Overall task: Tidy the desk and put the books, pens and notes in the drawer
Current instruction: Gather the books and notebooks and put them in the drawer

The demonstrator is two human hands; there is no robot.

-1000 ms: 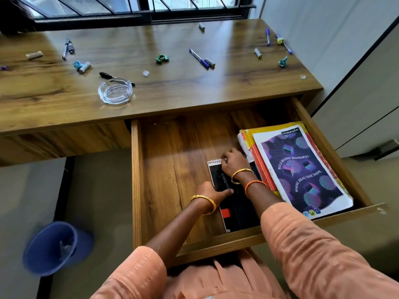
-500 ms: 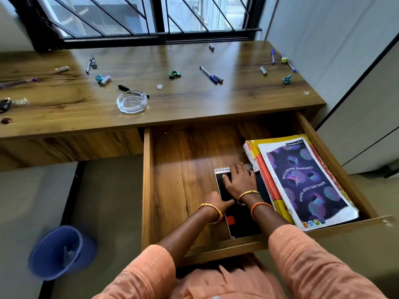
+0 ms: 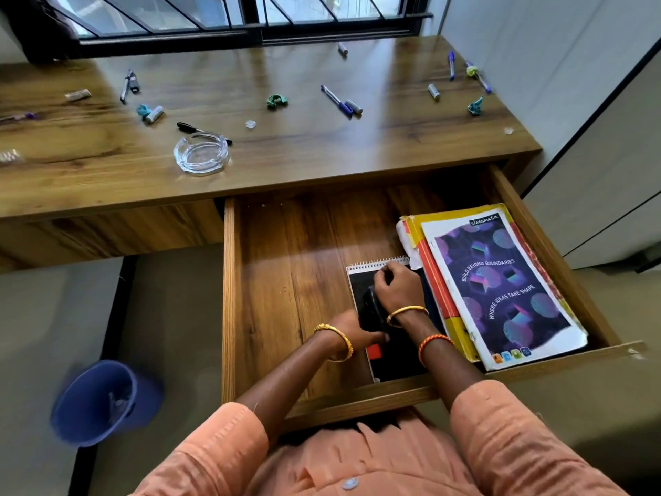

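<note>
The table [image 3: 322, 166] runs wide under the window, with pens [image 3: 336, 100] and small scraps scattered across its top, well apart from the hands and beyond them. Below its front edge the drawer [image 3: 286, 266] stands pulled out. Books [image 3: 500, 284] lie stacked along its right side, long axis running front to back. Just left of them, touching their edge, lies a spiral notepad [image 3: 375, 265], its long axis the same way, binding at the far end. Both hands are on it. The right hand [image 3: 397, 288] sits farther in, nearer the binding, fingers curled around something dark I cannot make out. The left hand [image 3: 352, 329] lies lower, against the pad's left edge, fingers hidden, so its grip cannot be told. The left forearm comes in steeply from below; the right runs alongside the books.
</note>
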